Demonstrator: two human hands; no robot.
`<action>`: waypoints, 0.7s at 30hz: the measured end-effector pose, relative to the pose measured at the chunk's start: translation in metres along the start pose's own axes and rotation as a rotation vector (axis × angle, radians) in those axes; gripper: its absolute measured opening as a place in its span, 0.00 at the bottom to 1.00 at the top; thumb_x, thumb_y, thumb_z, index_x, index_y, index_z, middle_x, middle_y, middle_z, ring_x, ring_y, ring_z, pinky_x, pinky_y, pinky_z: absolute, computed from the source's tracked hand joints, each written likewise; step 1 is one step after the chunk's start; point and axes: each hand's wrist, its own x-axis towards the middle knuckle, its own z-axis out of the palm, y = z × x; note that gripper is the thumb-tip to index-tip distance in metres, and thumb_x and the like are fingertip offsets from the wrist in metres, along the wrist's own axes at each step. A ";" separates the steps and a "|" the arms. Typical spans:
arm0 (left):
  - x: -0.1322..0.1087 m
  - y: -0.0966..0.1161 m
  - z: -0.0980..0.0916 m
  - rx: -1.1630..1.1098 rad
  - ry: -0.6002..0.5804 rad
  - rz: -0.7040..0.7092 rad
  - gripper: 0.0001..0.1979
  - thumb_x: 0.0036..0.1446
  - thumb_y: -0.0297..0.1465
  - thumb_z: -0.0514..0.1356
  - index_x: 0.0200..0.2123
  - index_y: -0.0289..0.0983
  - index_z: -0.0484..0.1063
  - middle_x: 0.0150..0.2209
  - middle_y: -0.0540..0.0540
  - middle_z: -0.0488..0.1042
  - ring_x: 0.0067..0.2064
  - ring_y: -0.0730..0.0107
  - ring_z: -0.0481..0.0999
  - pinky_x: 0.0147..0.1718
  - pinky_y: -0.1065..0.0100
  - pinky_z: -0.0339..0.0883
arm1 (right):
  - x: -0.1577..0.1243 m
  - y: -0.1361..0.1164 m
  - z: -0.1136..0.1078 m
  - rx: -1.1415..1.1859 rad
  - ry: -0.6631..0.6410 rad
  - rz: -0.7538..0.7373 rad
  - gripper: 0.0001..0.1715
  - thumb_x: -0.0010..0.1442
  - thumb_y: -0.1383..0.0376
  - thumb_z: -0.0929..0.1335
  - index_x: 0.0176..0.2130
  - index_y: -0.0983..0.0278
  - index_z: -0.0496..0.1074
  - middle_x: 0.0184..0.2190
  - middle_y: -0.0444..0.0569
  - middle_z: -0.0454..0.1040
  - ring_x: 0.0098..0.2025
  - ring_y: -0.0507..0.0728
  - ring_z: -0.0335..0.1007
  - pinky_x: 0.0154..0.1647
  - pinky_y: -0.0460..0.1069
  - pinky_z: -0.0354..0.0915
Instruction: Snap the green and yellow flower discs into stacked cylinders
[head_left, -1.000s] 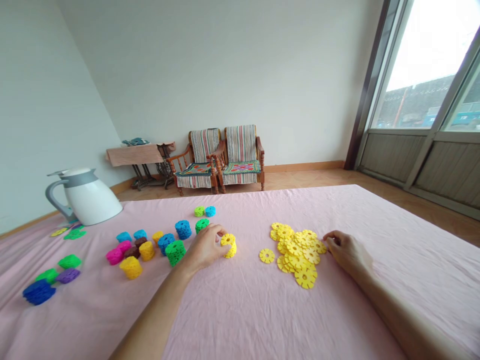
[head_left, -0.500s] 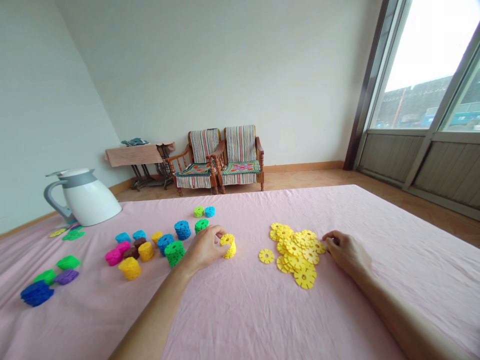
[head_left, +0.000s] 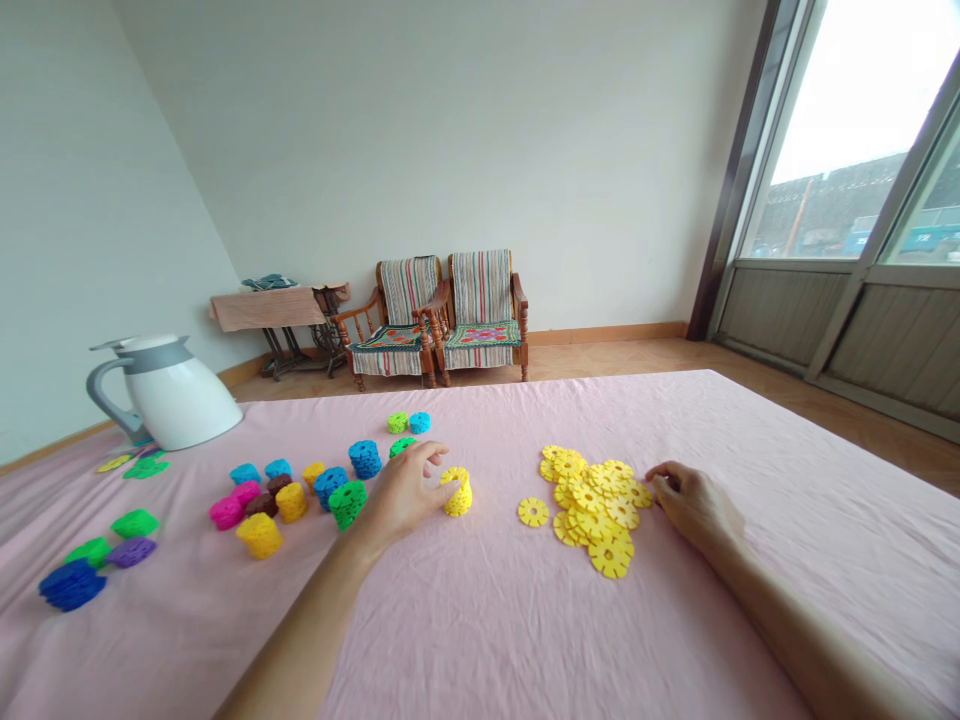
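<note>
Pale walls (head_left: 465, 130) and a wooden floor (head_left: 600, 355) surround a broad surface spread with a wrinkled pink cloth (head_left: 480, 620). Behind it stand 2 wooden armchairs (head_left: 484, 335) with striped covers, beside a small cloth-draped stand (head_left: 262, 308), and glazed panels (head_left: 832, 200) let in light at the right. On the far left corner sits a white jug (head_left: 180, 400) with a grey handle, its lid down and its contents hidden; flat green pieces (head_left: 146, 467) lie next to it. Short stacks of notched discs crowd the left half: a dark blue stack (head_left: 73, 587) and a purple stack (head_left: 131, 552) near the edge, then pink stacks (head_left: 244, 493), brown stacks (head_left: 262, 503) and more, with a lime stack (head_left: 397, 423) and a sky-blue stack (head_left: 420, 423) side by side farther back. The left hand (head_left: 405, 495) partly covers a green stack (head_left: 401, 446); its grip is wide, index finger raised, thumb at the left side of an upright yellow stack (head_left: 463, 503). To the right lie 1 single yellow disc (head_left: 526, 517) and, just beyond it, a loose yellow pile (head_left: 596, 505). The right hand (head_left: 694, 505) rests at that pile's right edge, fingers curled; whether its grip holds a disc, I cannot tell.
</note>
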 end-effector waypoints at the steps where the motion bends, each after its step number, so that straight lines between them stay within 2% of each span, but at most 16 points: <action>1: -0.003 0.005 -0.003 0.000 0.009 0.016 0.18 0.48 0.35 0.58 0.44 0.36 0.70 0.37 0.47 0.73 0.35 0.68 0.71 0.33 0.70 0.62 | 0.000 0.000 0.000 0.002 0.002 -0.001 0.16 0.53 0.58 0.60 0.33 0.56 0.75 0.25 0.44 0.75 0.24 0.53 0.67 0.21 0.46 0.50; 3: -0.013 0.016 -0.007 0.034 -0.060 0.041 0.14 0.53 0.34 0.54 0.41 0.37 0.72 0.29 0.50 0.72 0.30 0.70 0.70 0.28 0.71 0.60 | 0.000 0.001 0.001 0.004 0.004 -0.001 0.16 0.53 0.58 0.60 0.33 0.56 0.75 0.25 0.44 0.75 0.24 0.53 0.67 0.20 0.46 0.50; 5: -0.026 0.025 -0.004 0.107 -0.191 0.061 0.13 0.54 0.31 0.51 0.38 0.39 0.74 0.23 0.51 0.71 0.26 0.69 0.70 0.25 0.71 0.57 | 0.000 0.000 0.000 -0.002 0.003 0.001 0.16 0.53 0.58 0.60 0.33 0.56 0.75 0.25 0.45 0.74 0.24 0.53 0.67 0.20 0.46 0.50; 7: -0.038 0.030 0.005 0.204 -0.267 0.095 0.13 0.54 0.28 0.50 0.35 0.39 0.74 0.24 0.49 0.73 0.29 0.67 0.73 0.26 0.70 0.57 | -0.001 -0.001 0.000 -0.014 0.002 0.003 0.16 0.53 0.58 0.60 0.33 0.56 0.75 0.24 0.45 0.74 0.24 0.53 0.67 0.21 0.46 0.50; 10: -0.049 0.026 0.024 0.340 -0.304 0.097 0.12 0.52 0.25 0.49 0.31 0.38 0.72 0.29 0.45 0.76 0.33 0.62 0.76 0.28 0.68 0.58 | -0.002 -0.002 -0.002 -0.021 0.007 0.003 0.16 0.53 0.58 0.60 0.33 0.56 0.75 0.24 0.45 0.74 0.25 0.54 0.68 0.21 0.46 0.51; 13: -0.054 0.018 0.037 0.404 -0.318 0.063 0.11 0.52 0.24 0.48 0.32 0.38 0.69 0.30 0.44 0.76 0.34 0.59 0.77 0.28 0.67 0.59 | -0.002 -0.002 -0.002 -0.012 0.001 -0.002 0.16 0.53 0.58 0.60 0.33 0.56 0.75 0.25 0.45 0.75 0.26 0.54 0.68 0.21 0.46 0.51; 21: -0.058 0.013 0.044 0.426 -0.311 0.028 0.13 0.53 0.24 0.48 0.41 0.39 0.67 0.32 0.44 0.77 0.35 0.58 0.77 0.29 0.66 0.63 | 0.003 0.005 0.005 0.004 0.014 -0.027 0.16 0.54 0.58 0.60 0.32 0.56 0.75 0.23 0.45 0.74 0.24 0.53 0.67 0.21 0.45 0.52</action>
